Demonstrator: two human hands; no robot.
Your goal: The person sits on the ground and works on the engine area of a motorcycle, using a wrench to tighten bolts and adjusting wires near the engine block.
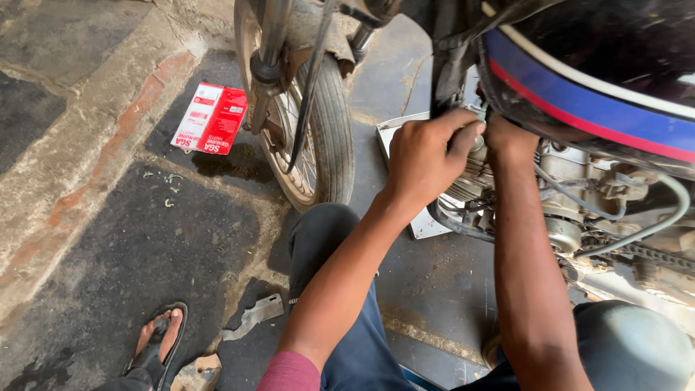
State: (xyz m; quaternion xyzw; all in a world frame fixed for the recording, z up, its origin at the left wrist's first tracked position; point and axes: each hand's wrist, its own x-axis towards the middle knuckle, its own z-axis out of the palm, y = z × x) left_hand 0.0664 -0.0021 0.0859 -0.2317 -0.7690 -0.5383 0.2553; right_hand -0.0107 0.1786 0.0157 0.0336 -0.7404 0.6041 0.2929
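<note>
Person crouched beside a motorcycle, both arms reaching into the engine (507, 195) area under the fuel tank (594, 80). Left hand (427, 156) was curled, fingers bent round smth small at the top of the engine, thumb side pressed toward the right hand; what it gripped was too hidden to name. Right hand (510, 137) went up under the tank's lower edge, fingers out of sight behind the tank, so can't tell if it was clenched or loose. The two hands were just beside each other, nearly touching.

Tank was dark w/ a blue band and a red stripe along its lower edge. Grey cables (637, 224) and a chain (651, 253) ran along the engine's right side. A flat metal tray (405, 145) lay on the floor below the engine, its near corner showing under the left wrist.

Front wheel (318, 137) stood just left of the tray, fork (271, 58) above it. A red-and-white carton (211, 118) lay on the floor left of the wheel, near a dark oil stain (228, 163). Near the floor's bottom edge: a foot in a black sandal (156, 344), a torn scrap of grey card (253, 315) beside it. Person's knees in dark trousers (340, 239) sat between wheel and engine.
</note>
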